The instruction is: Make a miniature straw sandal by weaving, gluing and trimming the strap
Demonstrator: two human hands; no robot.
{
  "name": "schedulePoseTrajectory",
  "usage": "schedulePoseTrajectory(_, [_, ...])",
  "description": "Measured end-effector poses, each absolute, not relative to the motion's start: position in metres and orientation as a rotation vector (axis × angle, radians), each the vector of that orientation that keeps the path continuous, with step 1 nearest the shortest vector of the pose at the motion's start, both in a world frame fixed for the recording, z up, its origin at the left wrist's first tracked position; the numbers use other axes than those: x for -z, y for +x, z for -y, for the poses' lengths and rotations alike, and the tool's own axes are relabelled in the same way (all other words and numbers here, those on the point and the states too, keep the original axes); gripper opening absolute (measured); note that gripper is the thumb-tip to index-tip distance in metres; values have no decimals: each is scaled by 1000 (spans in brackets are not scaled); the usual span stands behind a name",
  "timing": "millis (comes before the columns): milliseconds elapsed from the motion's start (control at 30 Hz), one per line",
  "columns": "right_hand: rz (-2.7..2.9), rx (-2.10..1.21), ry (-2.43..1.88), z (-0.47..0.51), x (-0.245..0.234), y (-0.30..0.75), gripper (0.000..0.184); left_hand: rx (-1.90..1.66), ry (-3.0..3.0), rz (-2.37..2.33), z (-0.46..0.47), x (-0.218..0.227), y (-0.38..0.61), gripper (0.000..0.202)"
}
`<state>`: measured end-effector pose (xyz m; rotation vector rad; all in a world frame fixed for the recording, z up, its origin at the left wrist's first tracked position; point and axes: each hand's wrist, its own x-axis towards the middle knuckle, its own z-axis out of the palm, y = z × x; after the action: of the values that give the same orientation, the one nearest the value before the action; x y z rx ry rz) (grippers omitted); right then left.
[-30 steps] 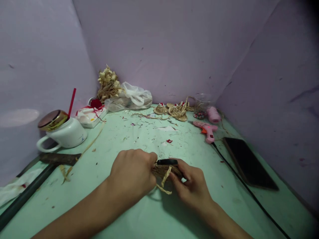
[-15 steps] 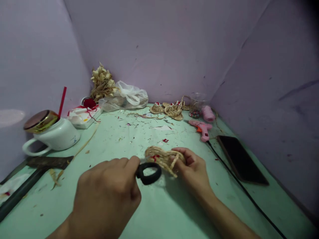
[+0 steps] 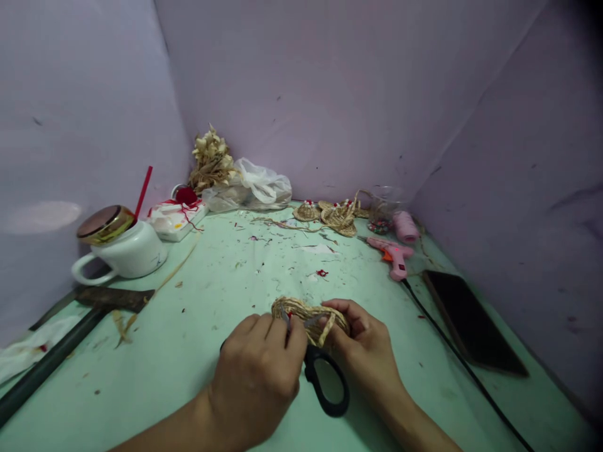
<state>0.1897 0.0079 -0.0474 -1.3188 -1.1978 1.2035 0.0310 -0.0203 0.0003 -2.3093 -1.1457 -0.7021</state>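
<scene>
My left hand point(image 3: 257, 370) is closed around black-handled scissors point(image 3: 325, 383), with one handle loop showing below my fingers and the blades pointing into a small woven straw piece point(image 3: 306, 312). My right hand point(image 3: 365, 348) pinches that straw piece from the right, holding it just above the pale green table point(image 3: 188, 339). A loose straw strand hangs from the piece between my two hands.
A white mug with a gold lid point(image 3: 117, 248) and a hammer point(image 3: 70, 333) lie at the left. A pink glue gun point(image 3: 391, 254) with black cord, a dark phone point(image 3: 473, 323), a pink thread spool point(image 3: 405, 226), finished straw pieces point(image 3: 336, 215) and a plastic bag point(image 3: 254, 188) sit towards the back and right.
My left hand has swung the scissors round, so the handle loop now hangs lower and the blades reach into the straw piece. My right hand keeps holding the piece.
</scene>
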Motion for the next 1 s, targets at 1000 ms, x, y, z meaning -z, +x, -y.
schedulePoseTrajectory(1000, [1561, -823, -1277, 7, 33, 186, 20, 433, -2214, 1423, 24, -7, 61, 21])
